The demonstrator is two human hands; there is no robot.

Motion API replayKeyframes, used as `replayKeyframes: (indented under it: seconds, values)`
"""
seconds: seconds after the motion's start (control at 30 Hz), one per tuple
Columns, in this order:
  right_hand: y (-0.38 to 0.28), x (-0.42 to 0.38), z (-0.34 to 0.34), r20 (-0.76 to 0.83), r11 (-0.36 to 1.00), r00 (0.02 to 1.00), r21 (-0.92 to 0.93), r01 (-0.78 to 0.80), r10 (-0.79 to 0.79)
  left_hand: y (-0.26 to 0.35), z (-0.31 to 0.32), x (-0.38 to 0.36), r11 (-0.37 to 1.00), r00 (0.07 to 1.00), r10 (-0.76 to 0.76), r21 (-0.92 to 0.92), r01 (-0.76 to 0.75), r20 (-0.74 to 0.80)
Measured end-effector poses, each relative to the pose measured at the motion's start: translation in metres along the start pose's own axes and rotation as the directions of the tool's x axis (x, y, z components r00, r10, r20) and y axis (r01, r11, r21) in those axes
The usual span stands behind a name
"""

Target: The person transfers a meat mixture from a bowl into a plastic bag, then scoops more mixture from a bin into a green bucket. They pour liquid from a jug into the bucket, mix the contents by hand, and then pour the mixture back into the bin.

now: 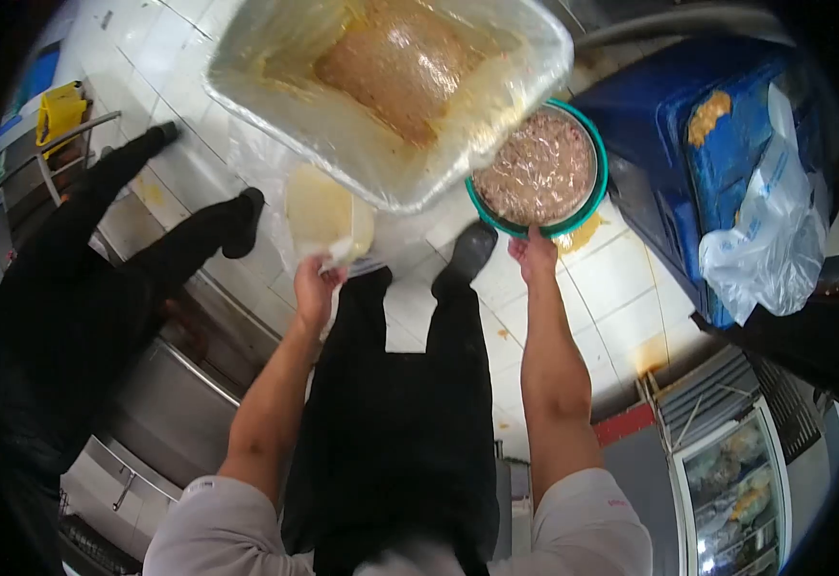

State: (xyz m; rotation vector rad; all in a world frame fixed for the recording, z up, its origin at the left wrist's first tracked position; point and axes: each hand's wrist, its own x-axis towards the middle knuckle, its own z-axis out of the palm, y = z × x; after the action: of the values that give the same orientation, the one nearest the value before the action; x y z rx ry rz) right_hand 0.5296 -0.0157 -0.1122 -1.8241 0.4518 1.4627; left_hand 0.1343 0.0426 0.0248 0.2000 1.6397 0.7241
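Black clothing (391, 451) lies nearest, between pale sleeves (587, 523). Left grip (315, 293): fingers curled on the whitish near end of a pale jug (328, 213), jug just short of the large tub. Right grip (535, 257): clasping the near rim of a green basin (599, 192). Basin holds pinkish-brown mince (539, 168), beside the tub's right corner; cannot tell whether it bears on the tiled floor (611, 278). To the right, blue bin (650, 106), crumpled plastic bag (765, 216) on it. Farthest: plastic-lined tub (275, 106) containing brown paste (400, 62).
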Motion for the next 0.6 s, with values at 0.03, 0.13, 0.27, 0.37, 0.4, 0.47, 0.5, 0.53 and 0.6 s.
replayKeyframes:
  seconds: [0.03, 0.13, 0.27, 0.37, 0.4, 0.47, 0.5, 0.53, 0.6]
  values:
    - [-0.005, 0.006, 0.006, -0.017, 1.0, 1.0, 0.014, -0.007, 0.007, 0.012, 0.005, -0.009, 1.0, 1.0, 0.004, -0.004, -0.004, -0.015]
    - [-0.001, -0.003, 0.001, -0.05, 0.998, 0.997, 0.022, -0.054, 0.055, 0.037, 0.009, -0.056, 1.0, 0.999, -0.011, -0.019, 0.01, -0.033]
    - [-0.002, -0.019, 0.007, -0.015, 0.996, 0.997, -0.051, -0.078, 0.078, 0.054, -0.006, -0.102, 0.998, 0.999, 0.045, -0.051, -0.045, 0.0]
    - [-0.001, -0.011, 0.01, -0.027, 0.997, 0.998, -0.034, -0.065, 0.064, 0.081, 0.009, -0.143, 0.988, 0.988, 0.152, -0.026, -0.153, -0.02]
    - [-0.004, -0.009, 0.012, -0.045, 0.998, 0.997, -0.018, -0.062, 0.061, 0.096, 0.02, -0.159, 0.984, 0.986, 0.167, -0.069, -0.166, 0.003]
    - [-0.003, -0.008, 0.002, -0.104, 0.997, 0.992, 0.01, -0.075, 0.075, 0.113, 0.023, -0.184, 0.978, 0.981, 0.188, -0.09, -0.19, -0.039]
    - [0.003, -0.004, 0.006, -0.167, 0.999, 0.985, -0.002, -0.053, 0.052, 0.122, 0.021, -0.195, 0.975, 0.978, 0.206, -0.073, -0.208, -0.04]
    - [-0.002, -0.01, 0.01, -0.092, 0.998, 0.994, -0.008, -0.059, 0.058, 0.132, 0.024, -0.201, 0.97, 0.971, 0.234, -0.064, -0.236, -0.039]
    - [-0.009, -0.026, 0.01, 0.057, 0.997, 0.995, -0.029, -0.078, 0.08, 0.163, 0.043, -0.214, 0.964, 0.965, 0.263, -0.05, -0.262, 0.017]
